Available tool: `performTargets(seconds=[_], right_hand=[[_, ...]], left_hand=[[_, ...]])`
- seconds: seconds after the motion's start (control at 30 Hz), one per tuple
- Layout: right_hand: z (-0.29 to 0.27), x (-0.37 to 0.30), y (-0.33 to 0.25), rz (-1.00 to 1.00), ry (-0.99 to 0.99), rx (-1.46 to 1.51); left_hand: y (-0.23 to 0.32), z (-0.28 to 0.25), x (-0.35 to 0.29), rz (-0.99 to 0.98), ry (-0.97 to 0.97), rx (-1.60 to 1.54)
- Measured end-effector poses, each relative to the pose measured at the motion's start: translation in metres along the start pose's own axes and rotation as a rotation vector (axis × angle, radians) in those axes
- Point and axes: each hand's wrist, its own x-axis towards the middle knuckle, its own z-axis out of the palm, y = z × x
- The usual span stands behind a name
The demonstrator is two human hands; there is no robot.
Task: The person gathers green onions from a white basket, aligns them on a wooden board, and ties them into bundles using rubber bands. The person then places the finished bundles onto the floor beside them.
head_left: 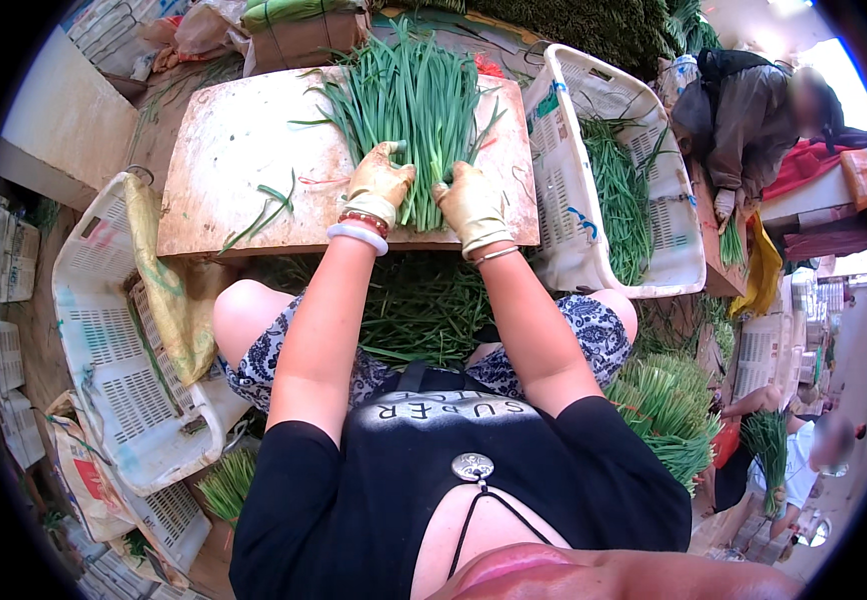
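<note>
On the table (244, 140), the green bunch (414, 105) lies lengthwise, leaf tips (404, 55) pointing away, stem ends (422, 216) nearest. The left grip (379, 183) and right grip (474, 205) clamp its sides.

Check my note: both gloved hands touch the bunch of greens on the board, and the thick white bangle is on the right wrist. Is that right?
Not quite: the head view shows the thick white bangle at the left hand, not the right hand. The rest holds: both gloved hands touch the bunch of greens on the board.
</note>
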Motion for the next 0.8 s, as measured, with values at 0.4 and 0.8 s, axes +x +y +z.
performTargets(seconds=[0.4,0.8], right_hand=[[0.012,0.000,0.025,-0.016,-0.059,0.990],[0.018,-0.001,0.022,-0.380,0.233,0.434]], left_hand=[[-0.011,0.026,0.000,0.511,0.044,0.036],[0.018,0.013,-0.014,0.205,0.012,0.334]])
